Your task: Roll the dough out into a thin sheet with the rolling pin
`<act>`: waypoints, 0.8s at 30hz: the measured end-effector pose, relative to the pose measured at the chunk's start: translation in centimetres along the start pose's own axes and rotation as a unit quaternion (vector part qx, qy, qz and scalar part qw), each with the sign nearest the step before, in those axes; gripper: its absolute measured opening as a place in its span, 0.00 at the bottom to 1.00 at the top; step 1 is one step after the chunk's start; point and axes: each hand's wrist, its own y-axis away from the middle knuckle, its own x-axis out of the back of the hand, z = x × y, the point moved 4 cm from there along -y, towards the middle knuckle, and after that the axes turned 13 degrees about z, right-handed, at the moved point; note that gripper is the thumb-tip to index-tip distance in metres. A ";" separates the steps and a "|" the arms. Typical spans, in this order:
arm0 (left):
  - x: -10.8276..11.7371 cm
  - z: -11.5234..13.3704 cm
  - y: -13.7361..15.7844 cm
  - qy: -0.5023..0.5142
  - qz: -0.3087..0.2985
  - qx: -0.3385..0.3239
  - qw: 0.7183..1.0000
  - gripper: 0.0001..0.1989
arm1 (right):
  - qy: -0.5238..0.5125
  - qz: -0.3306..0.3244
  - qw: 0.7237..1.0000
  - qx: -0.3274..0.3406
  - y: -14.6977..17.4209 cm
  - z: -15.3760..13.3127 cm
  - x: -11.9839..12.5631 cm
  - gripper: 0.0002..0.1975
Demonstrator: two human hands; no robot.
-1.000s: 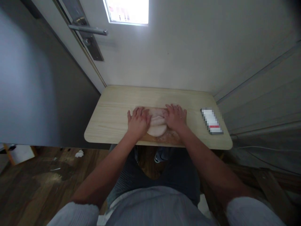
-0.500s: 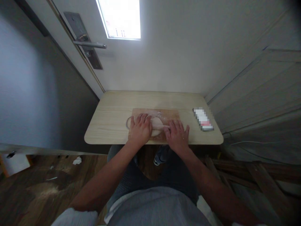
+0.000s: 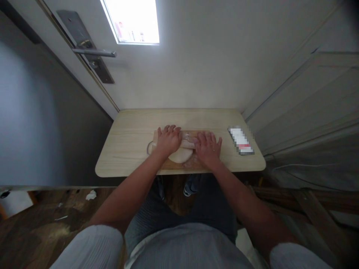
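While fingers rest ahead, dough behind, flat

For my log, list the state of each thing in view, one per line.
Dough: flattened, rounded near edge
Rolling pin: across the dough
Left hand: open over rolling pin's left end
Right hand: open over rolling pin's right end
Cutting board: flat, whitish smears
Phone: face up, screen pixelated
Door handle: roughly horizontal
Window: bright
White scrap: crumpled

Pale desk before white door; bright window, metal handle far left. Brown floor near left. Grey wall right.
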 end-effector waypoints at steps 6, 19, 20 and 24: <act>-1.2 -0.4 -2.0 0.016 -0.012 0.001 1.000 0.23 | -0.001 0.001 1.000 -0.006 -1.9 0.6 -1.1 0.26; 0.4 0.5 0.5 0.003 0.016 -0.001 1.000 0.24 | -0.002 -0.019 1.000 0.010 -0.4 0.4 -0.1 0.25; 0.8 0.7 1.1 0.000 0.020 -0.003 1.000 0.24 | -0.003 -0.020 1.000 0.013 0.1 0.4 0.2 0.25; 2.3 1.3 3.2 -0.004 0.014 -0.013 1.000 0.25 | -0.019 -0.007 1.000 0.022 2.2 0.1 1.3 0.25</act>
